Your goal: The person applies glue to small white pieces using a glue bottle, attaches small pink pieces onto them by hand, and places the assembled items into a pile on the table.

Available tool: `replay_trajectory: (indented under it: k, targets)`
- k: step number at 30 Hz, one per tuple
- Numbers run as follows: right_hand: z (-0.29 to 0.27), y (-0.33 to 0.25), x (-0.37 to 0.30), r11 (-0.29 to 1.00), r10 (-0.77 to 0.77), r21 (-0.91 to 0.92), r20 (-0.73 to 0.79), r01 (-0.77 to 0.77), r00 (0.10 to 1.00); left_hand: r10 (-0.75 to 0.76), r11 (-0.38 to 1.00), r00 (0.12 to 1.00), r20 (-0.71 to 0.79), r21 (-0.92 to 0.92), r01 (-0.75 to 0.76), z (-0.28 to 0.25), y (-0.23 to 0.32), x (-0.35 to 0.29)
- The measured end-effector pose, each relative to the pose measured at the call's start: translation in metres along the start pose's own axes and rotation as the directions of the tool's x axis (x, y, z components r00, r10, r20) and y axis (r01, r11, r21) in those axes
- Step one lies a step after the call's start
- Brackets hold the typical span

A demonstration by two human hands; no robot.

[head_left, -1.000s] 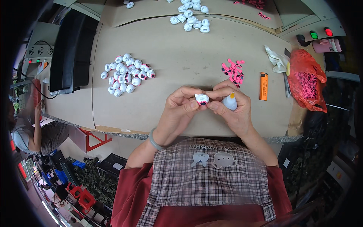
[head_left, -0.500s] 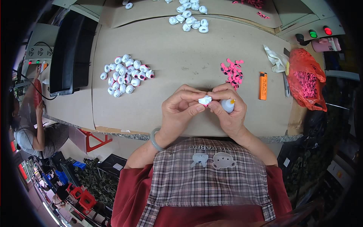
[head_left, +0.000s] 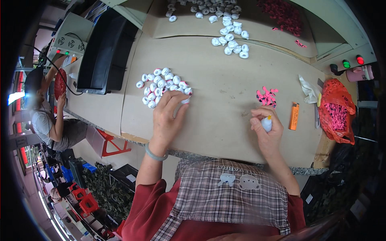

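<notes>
My left hand (head_left: 168, 114) reaches to the lower right edge of a cluster of small white rounded pieces (head_left: 161, 83) with hollows and pink backs. A white piece (head_left: 185, 101) sits between its thumb and fingertips, at the table surface. My right hand (head_left: 267, 130) is wrapped round a small pale squeeze bottle (head_left: 266, 124) with a yellow tip, which points up and away from me. Just beyond that hand lies a loose pile of small flat pink pieces (head_left: 267, 96), some showing dark sides.
An orange lighter (head_left: 294, 116) and a red plastic bag (head_left: 326, 90) of pink pieces lie at the right, with a crumpled white cloth (head_left: 309, 90). More white pieces (head_left: 231, 34) spread along the back. A black tray (head_left: 108, 52) stands left; beyond it sits a co-worker (head_left: 50, 120).
My hands were together around a white piece. My left hand has moved left to the cluster with it; the right stays nearer the pink pile, holding the bottle. The view has shifted.
</notes>
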State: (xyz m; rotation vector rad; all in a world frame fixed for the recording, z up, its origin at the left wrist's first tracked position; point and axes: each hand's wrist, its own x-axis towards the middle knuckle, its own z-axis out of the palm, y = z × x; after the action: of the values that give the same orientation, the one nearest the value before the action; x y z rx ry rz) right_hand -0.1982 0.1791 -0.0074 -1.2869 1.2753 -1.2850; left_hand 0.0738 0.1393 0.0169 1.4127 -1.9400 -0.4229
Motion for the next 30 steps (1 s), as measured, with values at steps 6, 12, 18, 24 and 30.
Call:
replay_trajectory:
  k: [6, 12, 18, 24, 30]
  targets:
    - [0.002, 0.001, 0.003, 1.0, -0.015, 0.001, 0.023, 0.015, 1.0, 0.121, 0.974, 0.993, 0.005, 0.194, -0.119, -0.005, 0.004, 0.028]
    - [0.002, 0.002, 0.002, 0.998, -0.017, -0.061, 0.031, 0.019, 0.999, 0.259, 0.955, 0.966, -0.002, 0.153, -0.255, 0.034, -0.001, 0.113]
    - [0.003, -0.002, -0.001, 0.998, -0.031, -0.058, 0.057, 0.035, 0.998, 0.088, 0.96, 0.993, 0.078, 0.26, -0.105, 0.078, -0.017, 0.154]
    - [-0.002, -0.002, 0.0, 0.997, -0.038, -0.067, 0.071, 0.043, 0.997, 0.038, 0.984, 0.999, 0.021, 0.172, -0.041, 0.073, -0.008, 0.143]
    - [-0.014, -0.007, 0.009, 0.965, 0.097, 0.228, 0.159, -0.132, 0.983, -0.199, 0.476, 0.827, 0.526, -0.686, 0.551, 0.042, 0.025, 0.078]
